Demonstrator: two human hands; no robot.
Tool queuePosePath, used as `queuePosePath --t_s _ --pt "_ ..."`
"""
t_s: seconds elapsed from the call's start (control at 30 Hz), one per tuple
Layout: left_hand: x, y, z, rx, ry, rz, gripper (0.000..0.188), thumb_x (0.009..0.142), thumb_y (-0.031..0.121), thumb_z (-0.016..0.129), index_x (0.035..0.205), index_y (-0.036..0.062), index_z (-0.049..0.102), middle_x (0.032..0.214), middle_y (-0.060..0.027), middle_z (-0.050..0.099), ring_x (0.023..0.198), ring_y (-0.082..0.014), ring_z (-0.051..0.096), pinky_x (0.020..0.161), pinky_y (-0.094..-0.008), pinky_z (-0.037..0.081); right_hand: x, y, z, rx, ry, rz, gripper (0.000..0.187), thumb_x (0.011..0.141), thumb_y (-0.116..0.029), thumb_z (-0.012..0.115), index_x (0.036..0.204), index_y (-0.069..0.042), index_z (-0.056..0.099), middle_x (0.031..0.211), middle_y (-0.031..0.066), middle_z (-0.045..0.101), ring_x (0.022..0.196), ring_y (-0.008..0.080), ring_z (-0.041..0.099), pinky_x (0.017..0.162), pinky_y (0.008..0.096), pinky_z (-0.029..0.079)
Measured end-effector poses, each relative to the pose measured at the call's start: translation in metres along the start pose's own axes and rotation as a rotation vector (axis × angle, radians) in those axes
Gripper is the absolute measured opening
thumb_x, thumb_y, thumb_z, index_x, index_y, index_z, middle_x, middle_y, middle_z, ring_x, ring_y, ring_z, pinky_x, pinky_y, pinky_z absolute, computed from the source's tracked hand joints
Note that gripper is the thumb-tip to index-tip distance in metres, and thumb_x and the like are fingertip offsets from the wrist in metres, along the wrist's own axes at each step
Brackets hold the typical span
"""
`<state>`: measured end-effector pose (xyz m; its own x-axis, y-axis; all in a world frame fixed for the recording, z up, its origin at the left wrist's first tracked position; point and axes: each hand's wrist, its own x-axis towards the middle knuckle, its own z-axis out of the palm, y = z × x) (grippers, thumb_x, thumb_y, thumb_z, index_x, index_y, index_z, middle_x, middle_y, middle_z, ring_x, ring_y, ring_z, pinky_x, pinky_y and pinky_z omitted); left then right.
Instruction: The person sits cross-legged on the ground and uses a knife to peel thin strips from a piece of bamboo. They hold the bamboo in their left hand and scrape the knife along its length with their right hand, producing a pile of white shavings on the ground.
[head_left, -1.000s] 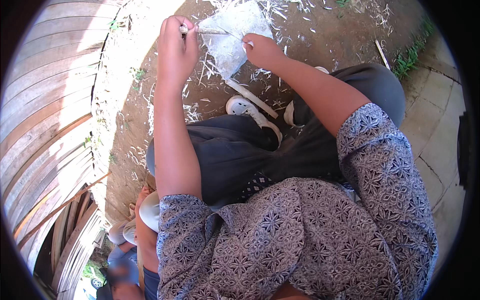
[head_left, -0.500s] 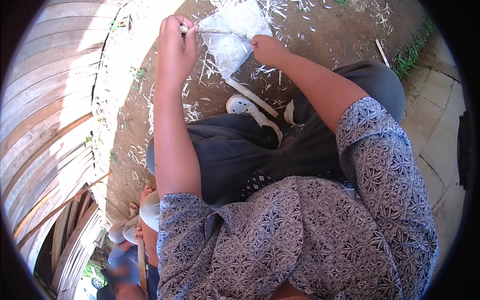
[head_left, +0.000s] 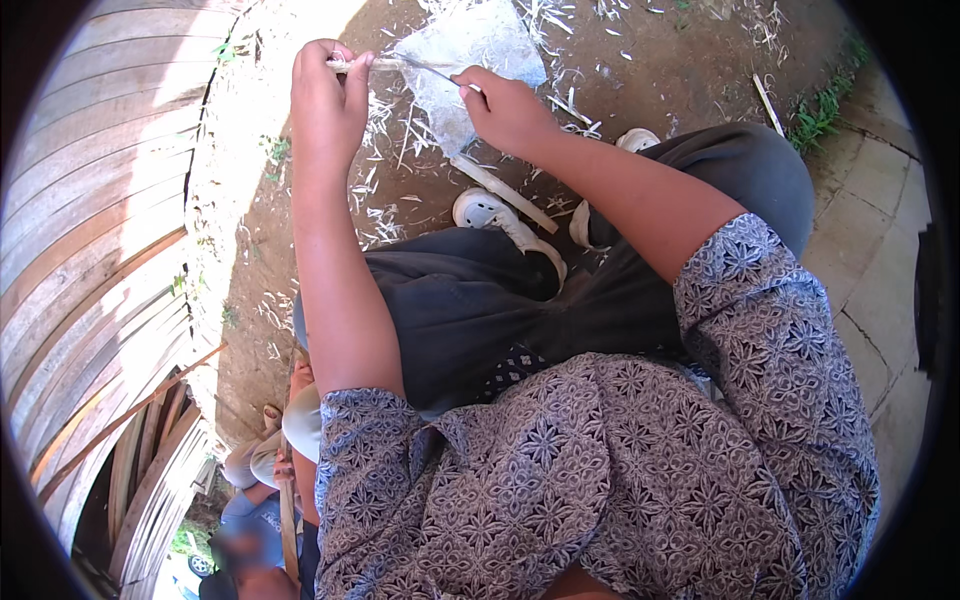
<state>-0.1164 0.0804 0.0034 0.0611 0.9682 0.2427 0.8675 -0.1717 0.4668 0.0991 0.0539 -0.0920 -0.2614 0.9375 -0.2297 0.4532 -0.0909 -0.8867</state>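
Observation:
My left hand (head_left: 328, 95) is closed round a pale, narrow wooden stick (head_left: 380, 65), which points out to the right past the thumb. My right hand (head_left: 500, 108) grips a knife, its handle hidden in the fingers. The knife's thin blade (head_left: 428, 69) reaches left and up, its tip at the stick close to my left thumb. Beneath both hands lies a flat, pale grey stone slab (head_left: 470, 40) with pale shavings around it. A longer pale wooden piece (head_left: 503, 192) rests on the ground at the slab's near corner, beside my shoe.
My white shoes (head_left: 484, 211) and bent knees frame the near side. Wood shavings (head_left: 385, 225) litter the brown soil. A curved wall of wooden boards (head_left: 100, 150) stands left, paving slabs (head_left: 870, 230) right. Another person (head_left: 262, 510) sits at lower left, holding a wooden strip (head_left: 288, 520).
My right hand has moved left with the knife, closer to my left hand. My left hand has shifted slightly left and down with the stick.

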Motion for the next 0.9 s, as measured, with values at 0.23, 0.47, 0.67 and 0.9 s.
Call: queuePosePath --t_s 0.23,0.47,0.67,0.9 --pt "0.006 0.033 -0.025 0.174 -0.19 -0.28 0.033 0.095 0.026 0.073 0.111 0.0006 0.059 0.083 -0.0142 0.067 0.072 -0.0289 0.065 0.071 -0.0409 0.052 0.008 0.041 0.001 -0.133 -0.059 0.113 0.027 0.101 -0.028 0.053 0.119 -0.013 0.066 0.101 0.0198 0.073 0.098 0.0406 0.069 0.086 0.0512 0.053" --pt "-0.001 0.021 -0.042 0.243 -0.335 -0.267 0.047 0.097 0.034 0.071 0.123 -0.0034 0.062 0.08 -0.017 0.071 0.073 -0.0244 0.069 0.07 -0.0364 0.052 0.011 0.037 -0.001 -0.131 -0.125 0.134 0.028 0.101 -0.028 0.051 0.121 -0.013 0.064 0.102 0.0194 0.073 0.1 0.0408 0.069 0.087 0.051 0.053" --pt "0.007 0.037 -0.043 0.175 -0.439 -0.408 0.062 0.095 0.044 0.073 0.13 -0.0068 0.064 0.085 -0.0184 0.075 0.076 -0.0197 0.071 0.07 -0.0327 0.053 0.009 0.034 -0.004 -0.075 -0.037 0.074 0.026 0.103 -0.027 0.054 0.121 -0.012 0.064 0.083 0.016 0.069 0.076 0.0343 0.068 0.072 0.0453 0.051" --pt "-0.002 0.026 -0.035 0.123 -0.289 -0.278 0.043 0.092 0.04 0.077 0.108 0.0 0.073 0.066 -0.009 0.064 0.057 -0.0154 0.054 0.058 -0.0309 0.045 -0.005 -0.013 -0.008 0.013 -0.003 -0.081 0.025 0.103 -0.025 0.056 0.122 -0.011 0.066 0.078 0.0142 0.068 0.069 0.0288 0.066 0.069 0.043 0.051"
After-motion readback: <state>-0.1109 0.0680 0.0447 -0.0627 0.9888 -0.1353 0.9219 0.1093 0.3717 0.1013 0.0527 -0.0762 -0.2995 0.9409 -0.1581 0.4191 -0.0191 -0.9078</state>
